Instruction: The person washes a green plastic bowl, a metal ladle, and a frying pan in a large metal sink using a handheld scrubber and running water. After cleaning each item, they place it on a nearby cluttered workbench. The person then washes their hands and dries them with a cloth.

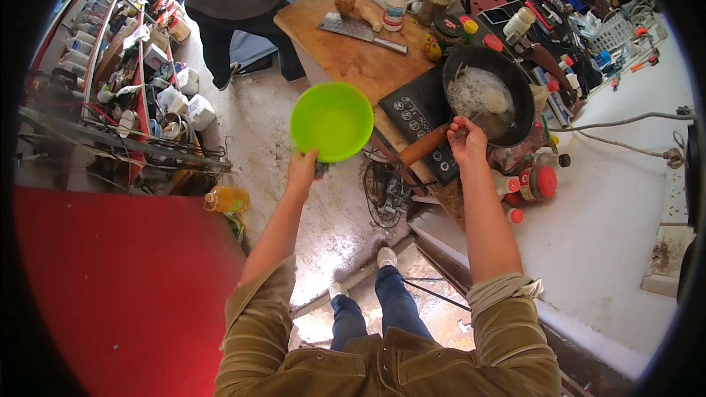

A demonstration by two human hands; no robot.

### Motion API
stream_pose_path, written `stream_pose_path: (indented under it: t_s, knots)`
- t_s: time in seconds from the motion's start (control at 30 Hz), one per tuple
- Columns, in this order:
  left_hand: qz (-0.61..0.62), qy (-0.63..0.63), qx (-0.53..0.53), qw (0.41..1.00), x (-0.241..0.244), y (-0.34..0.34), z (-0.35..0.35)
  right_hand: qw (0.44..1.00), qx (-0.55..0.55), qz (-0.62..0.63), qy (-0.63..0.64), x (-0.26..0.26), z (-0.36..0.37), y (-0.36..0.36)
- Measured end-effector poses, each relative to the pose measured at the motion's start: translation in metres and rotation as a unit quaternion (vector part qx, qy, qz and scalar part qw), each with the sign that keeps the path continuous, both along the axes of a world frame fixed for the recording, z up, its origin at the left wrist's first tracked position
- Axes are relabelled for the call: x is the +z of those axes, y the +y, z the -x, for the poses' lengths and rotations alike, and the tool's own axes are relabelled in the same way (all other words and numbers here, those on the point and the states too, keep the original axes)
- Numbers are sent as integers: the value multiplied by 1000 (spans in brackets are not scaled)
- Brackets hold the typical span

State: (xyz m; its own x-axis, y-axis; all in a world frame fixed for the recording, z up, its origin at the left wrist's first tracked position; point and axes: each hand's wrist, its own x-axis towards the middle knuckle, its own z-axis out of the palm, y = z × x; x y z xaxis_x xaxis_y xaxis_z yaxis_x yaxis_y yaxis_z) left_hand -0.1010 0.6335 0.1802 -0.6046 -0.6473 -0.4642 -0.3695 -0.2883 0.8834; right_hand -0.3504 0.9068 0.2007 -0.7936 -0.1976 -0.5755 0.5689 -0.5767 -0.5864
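Observation:
My left hand [303,168] holds a bright green plastic bowl [332,118] by its near rim, out over the floor. Something small and dark shows under those fingers, too blurred to name. To the right, a black wok [521,94] sits on a black induction cooker [411,107]. Whitish, foamy liquid [480,94] with a pale lump lies in the wok. Its wooden handle [424,145] points toward me, to the left. My right hand [469,140] is at the wok's near rim, where the handle joins, with curled fingers. Whether it grips anything cannot be told.
A cleaver [361,33], a ginger-like root [370,18], a red-capped bottle [395,3] and jars stand on the wooden board [347,63]. A person [237,5] stands beyond. Cables [386,193] lie below; red-lidded jars [540,183] and an oil bottle [227,199] flank me.

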Motion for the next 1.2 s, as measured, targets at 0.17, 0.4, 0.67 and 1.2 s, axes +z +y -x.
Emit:
stream_pose_path:
  t_s: [0.17, 0.4, 0.67, 1.2]
  knots:
    - [-52, 18, -11, 998, 11, -3, 90, 996, -52, -69, 26, 16, -9, 2]
    - [-98, 22, -43, 994, -46, -48, 177, 972, 45, -213, 92, 16, -13, 21]
    - [-100, -4, -196, 976, -42, -48, 167, 736, 55, -640, 214, 16, -24, 53]
    - [-75, -137, -229, 961, -114, -134, -97, 852, 63, -492, 168, 13, -5, 2]
